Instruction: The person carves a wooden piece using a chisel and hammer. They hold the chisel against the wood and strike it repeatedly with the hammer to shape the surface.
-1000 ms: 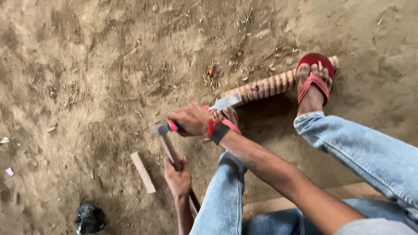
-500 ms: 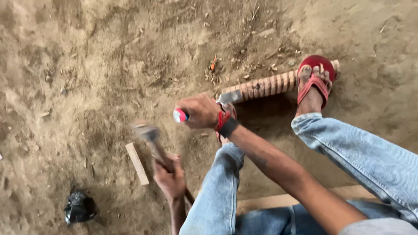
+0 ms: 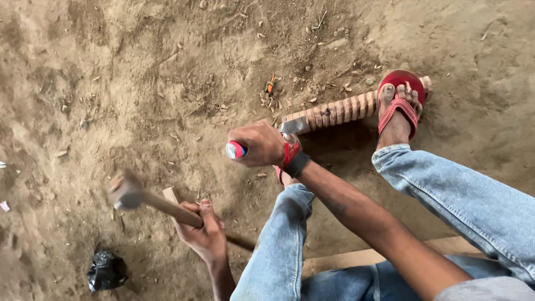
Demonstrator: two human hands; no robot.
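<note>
Left hand (image 3: 207, 237): wrapped around hammer (image 3: 146, 198) handle, mid-shaft.
Right hand (image 3: 262, 144): fisted on chisel (image 3: 281, 132) grip.
Handling: probably head-heavy hammer, stiff steel chisel.

A single head-worn camera looks steeply down from above the seated person onto the notched wooden stick (image 3: 340, 110) lying on the dirt ground (image 3: 139, 72). The stick sits right of centre in the upper half, its far end toward the top right. Nearer than the stick, at the bottom edge, the person's own arms and denim-clad knees fill the close foreground. No second view overlaps it.
</note>
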